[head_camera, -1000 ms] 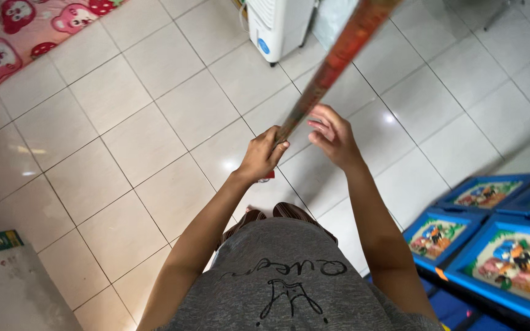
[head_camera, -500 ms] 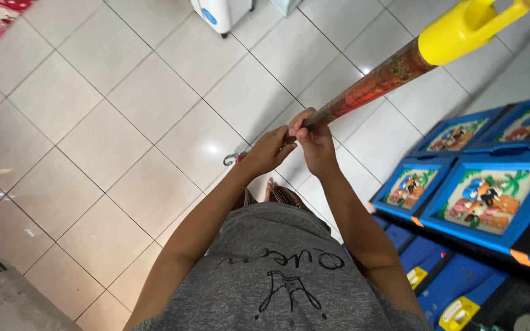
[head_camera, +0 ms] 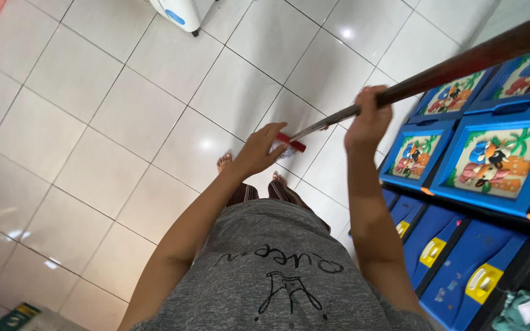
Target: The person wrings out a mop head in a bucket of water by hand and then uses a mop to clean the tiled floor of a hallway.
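Glossy white tiled floor (head_camera: 93, 122); blue picture-fronted drawers (head_camera: 492, 165) right; perhaps a white appliance (head_camera: 182, 12) beyond

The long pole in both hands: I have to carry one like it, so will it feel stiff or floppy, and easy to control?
The pole looks stiff: it runs straight. Probably lightish, since the right hand holds it raised. Its far end may swing; the left hand steadies the red tip.
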